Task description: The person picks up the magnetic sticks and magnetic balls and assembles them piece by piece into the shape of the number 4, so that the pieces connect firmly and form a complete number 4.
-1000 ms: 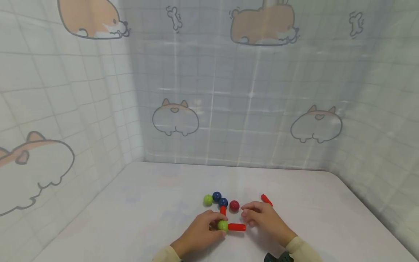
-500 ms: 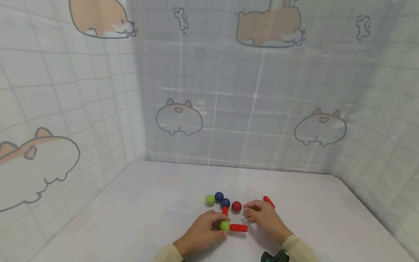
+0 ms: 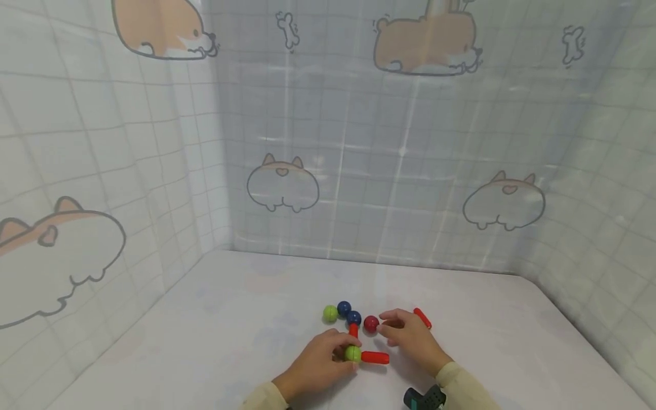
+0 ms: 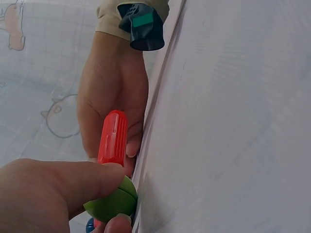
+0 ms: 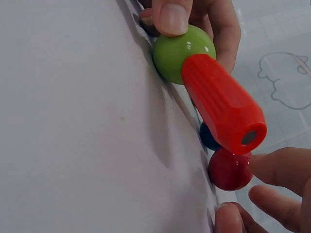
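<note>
My left hand [image 3: 320,361] pinches a green ball [image 3: 352,353] between thumb and fingers. One red rod [image 3: 375,357] sticks out from that ball to the right; its free end shows a grey metal disc in the right wrist view. A second red rod [image 3: 353,330] runs from beside the left fingers to a blue ball [image 3: 353,318]. My right hand [image 3: 414,339] is at the dark red ball [image 3: 371,324], fingers parted and slightly bent. In the right wrist view a fingertip meets or nearly meets the red ball [image 5: 230,169]; contact is hard to tell.
Another blue ball [image 3: 344,308] and a green ball [image 3: 330,313] lie beyond the left hand, close together. A loose red rod [image 3: 422,318] lies just behind the right hand. A patterned curtain [image 3: 359,142] encloses the white table [image 3: 246,319] at the back and sides.
My right hand has moved a little toward the dark red ball and its fingers have spread slightly. The left hand keeps its grip on the green ball. The head view has shifted slightly.
</note>
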{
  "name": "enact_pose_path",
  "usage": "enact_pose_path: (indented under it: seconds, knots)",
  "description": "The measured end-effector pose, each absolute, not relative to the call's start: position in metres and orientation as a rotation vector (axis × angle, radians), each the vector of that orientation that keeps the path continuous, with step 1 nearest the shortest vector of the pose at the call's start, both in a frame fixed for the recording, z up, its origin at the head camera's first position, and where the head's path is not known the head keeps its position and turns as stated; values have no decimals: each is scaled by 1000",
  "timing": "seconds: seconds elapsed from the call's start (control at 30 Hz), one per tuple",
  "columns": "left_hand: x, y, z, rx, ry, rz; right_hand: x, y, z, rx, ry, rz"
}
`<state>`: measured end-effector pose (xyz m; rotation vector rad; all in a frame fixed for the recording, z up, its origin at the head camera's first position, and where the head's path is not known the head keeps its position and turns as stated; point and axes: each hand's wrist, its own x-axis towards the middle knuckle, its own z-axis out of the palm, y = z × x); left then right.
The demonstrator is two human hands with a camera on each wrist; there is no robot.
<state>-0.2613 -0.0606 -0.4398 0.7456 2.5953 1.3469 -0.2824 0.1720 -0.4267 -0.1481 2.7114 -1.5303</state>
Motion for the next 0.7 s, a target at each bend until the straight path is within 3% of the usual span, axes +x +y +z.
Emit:
enact_pose_path:
  seconds: [0.7]
  knots:
    - [-263, -60, -442, 703, 2590, 1355, -291, 160, -424, -260, 2812, -1320]
